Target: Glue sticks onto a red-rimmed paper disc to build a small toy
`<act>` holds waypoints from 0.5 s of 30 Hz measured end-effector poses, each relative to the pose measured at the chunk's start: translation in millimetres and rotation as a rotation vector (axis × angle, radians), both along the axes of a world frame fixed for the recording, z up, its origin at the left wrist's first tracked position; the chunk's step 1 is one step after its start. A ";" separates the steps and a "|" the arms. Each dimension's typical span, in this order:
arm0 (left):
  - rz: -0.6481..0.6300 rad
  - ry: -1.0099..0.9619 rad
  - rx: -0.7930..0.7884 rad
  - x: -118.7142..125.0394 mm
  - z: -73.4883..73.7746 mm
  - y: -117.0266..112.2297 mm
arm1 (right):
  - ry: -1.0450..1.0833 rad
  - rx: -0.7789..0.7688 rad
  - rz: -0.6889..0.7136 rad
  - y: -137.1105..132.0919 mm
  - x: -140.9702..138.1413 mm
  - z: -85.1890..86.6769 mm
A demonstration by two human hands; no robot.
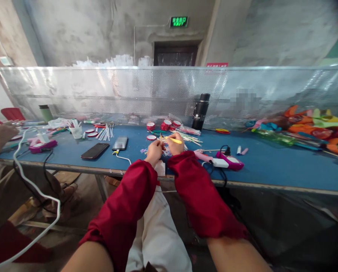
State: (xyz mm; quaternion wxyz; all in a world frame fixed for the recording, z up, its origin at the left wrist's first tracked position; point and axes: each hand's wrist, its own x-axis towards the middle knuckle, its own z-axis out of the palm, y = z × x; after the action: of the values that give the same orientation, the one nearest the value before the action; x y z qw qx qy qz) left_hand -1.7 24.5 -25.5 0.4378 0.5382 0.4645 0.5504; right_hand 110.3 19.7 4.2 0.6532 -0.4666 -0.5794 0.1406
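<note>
Over the near edge of the blue table (137, 141), my left hand (154, 152) is closed in a pinch; a thin light-coloured tip rises from its fingers, too small to name. Close beside it, my right hand (175, 145) is closed around a slim yellow pen-like tool (177, 141), whose point faces the left hand. Small pale and purple scraps (166, 152) lie on the table around and below the hands. Thin sticks (193, 140) are spread just behind the right hand. A white piece of paper (160, 168) hangs at the table edge beneath the hands.
Red-and-white round rolls (166, 125) and a black thermos (201, 112) stand at the back. A phone (95, 150) lies left, a magenta device (230, 161) with cables right. Colourful balloon-like items (316, 126) are heaped far right. Another person's hand (3, 134) shows far left.
</note>
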 end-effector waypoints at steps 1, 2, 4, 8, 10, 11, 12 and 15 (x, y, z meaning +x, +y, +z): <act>0.003 0.012 -0.003 -0.2 0.5 -0.1 | -0.005 -0.006 0.003 0.6 0.5 -0.2; 0.006 0.022 -0.006 -0.2 0.8 -0.2 | -0.011 -0.011 0.009 0.9 0.7 -0.3; 0.012 0.036 -0.009 0.2 1.4 -0.4 | -0.022 -0.017 0.028 0.5 0.3 -0.1; 0.016 0.045 -0.006 1.7 1.9 -1.2 | -0.031 -0.011 0.063 -2.6 -2.1 1.0; 0.015 0.044 -0.006 2.0 2.1 -1.7 | -0.027 -0.002 0.068 -4.1 -3.0 1.5; 0.014 0.044 -0.006 2.1 2.2 -2.0 | -0.023 0.003 0.066 -4.6 -3.2 1.7; 0.013 0.045 -0.006 1.9 2.2 -2.1 | -0.020 0.007 0.061 -4.8 -3.2 1.7; 0.016 0.048 -0.005 0.9 2.5 -2.3 | -0.012 0.011 0.036 -3.6 -2.0 1.5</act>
State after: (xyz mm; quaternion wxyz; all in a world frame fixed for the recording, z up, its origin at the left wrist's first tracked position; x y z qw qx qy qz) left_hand -0.8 22.3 -23.0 0.4234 0.5466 0.4803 0.5397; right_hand 108.2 16.0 5.7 0.6495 -0.4534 -0.5926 0.1464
